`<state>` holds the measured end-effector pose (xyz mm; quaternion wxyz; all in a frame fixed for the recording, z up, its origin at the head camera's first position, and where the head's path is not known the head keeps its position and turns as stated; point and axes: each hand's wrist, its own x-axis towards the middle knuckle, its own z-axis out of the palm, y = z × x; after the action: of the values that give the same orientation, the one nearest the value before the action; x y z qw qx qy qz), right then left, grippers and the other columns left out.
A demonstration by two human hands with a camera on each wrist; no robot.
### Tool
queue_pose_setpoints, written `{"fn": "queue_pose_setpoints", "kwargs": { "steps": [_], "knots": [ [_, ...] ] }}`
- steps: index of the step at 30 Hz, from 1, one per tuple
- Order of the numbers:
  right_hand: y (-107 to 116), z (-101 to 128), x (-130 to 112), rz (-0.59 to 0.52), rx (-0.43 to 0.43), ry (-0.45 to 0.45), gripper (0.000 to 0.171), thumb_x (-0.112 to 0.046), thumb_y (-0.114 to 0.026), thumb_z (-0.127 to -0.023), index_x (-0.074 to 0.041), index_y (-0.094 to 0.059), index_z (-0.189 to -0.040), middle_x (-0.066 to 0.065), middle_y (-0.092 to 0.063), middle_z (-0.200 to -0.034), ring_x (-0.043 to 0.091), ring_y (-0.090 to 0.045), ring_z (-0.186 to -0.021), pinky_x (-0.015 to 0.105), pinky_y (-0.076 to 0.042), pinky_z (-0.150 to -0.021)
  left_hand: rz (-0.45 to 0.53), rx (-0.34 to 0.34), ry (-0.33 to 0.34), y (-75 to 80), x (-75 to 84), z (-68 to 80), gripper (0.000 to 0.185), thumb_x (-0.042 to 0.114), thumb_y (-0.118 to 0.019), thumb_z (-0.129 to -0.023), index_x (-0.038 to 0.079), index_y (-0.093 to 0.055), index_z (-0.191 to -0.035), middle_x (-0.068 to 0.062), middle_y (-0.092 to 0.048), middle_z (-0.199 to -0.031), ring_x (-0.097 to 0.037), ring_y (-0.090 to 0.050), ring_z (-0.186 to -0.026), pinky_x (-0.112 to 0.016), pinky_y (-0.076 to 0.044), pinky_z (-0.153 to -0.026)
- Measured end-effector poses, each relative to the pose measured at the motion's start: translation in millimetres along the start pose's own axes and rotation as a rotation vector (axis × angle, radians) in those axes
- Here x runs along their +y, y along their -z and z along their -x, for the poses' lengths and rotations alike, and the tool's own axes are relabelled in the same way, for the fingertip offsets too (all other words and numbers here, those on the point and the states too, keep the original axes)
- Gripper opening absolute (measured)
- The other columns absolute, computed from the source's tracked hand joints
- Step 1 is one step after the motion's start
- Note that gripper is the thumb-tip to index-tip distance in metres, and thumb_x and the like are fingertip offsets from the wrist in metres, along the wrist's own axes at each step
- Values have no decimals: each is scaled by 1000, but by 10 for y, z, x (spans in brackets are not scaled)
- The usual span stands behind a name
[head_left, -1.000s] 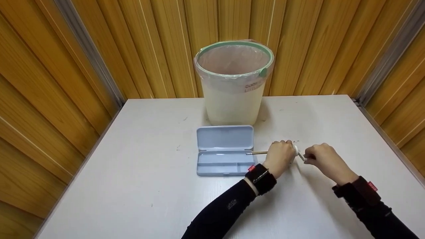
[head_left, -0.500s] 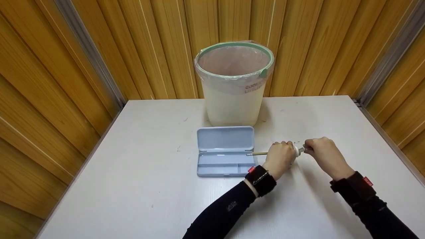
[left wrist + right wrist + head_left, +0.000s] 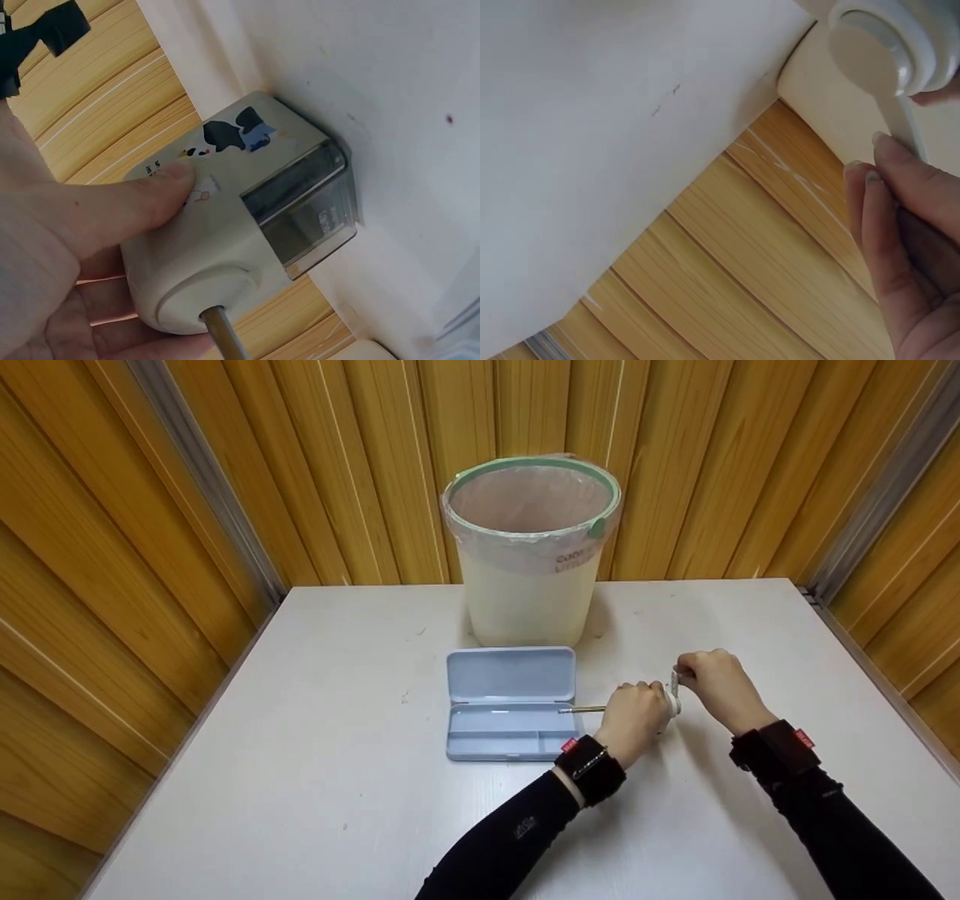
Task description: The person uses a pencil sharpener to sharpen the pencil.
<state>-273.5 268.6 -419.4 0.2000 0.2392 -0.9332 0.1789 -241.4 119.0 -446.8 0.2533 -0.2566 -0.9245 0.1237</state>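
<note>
A small white crank pencil sharpener [image 3: 240,225] with a clear shavings drawer stands on the white table [image 3: 337,780]. My left hand [image 3: 632,718] grips its body, thumb [image 3: 142,199] across the top. A pencil [image 3: 582,709] sticks out of its front toward the left, its shaft [image 3: 223,335] entering the round opening. My right hand [image 3: 711,679] pinches the sharpener's crank handle [image 3: 906,126], which points up and away in the head view. The sharpener [image 3: 673,702] is mostly hidden between my hands there.
An open light-blue pencil case [image 3: 510,703] lies just left of my left hand. Behind it stands a white bin [image 3: 531,547] with a green rim and plastic liner. Wooden panel walls enclose the table on three sides.
My right hand has swung the crank from low and toward me up and away, moving farther back on the table. The left hand and pencil have stayed still.
</note>
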Motion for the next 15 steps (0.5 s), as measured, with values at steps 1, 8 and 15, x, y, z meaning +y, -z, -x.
{"fn": "queue_pose_setpoints", "kwargs": {
  "steps": [1, 8, 15],
  "knots": [
    [-25, -11, 24, -8, -5, -5, 6, 7, -74, -76, 4, -69, -76, 19, -71, -74, 35, -67, -66, 47, -52, -60, -1, 1, -3, -2, 1, 3, 9, 21, -59, -91, 23, -68, -89, 13, -65, -78, 0, -61, -66, -17, -50, -57],
    [-189, -78, 169, -78, -78, -17, 8, 10, -73, -76, 3, -70, -75, 17, -71, -74, 29, -66, -66, 38, -52, -60, -4, 1, -13, -2, 0, 6, 9, 24, -60, -91, 23, -70, -91, 14, -66, -80, -1, -61, -68, -17, -50, -57],
    [-332, -54, 266, -105, -172, -19, 15, 10, -71, -77, -1, -68, -70, 11, -68, -68, 21, -60, -62, 30, -47, -57, -15, -23, -32, 20, -12, 16, 11, 20, -61, -91, 26, -70, -92, 15, -67, -87, 0, -63, -72, -16, -51, -59]
  ]
}}
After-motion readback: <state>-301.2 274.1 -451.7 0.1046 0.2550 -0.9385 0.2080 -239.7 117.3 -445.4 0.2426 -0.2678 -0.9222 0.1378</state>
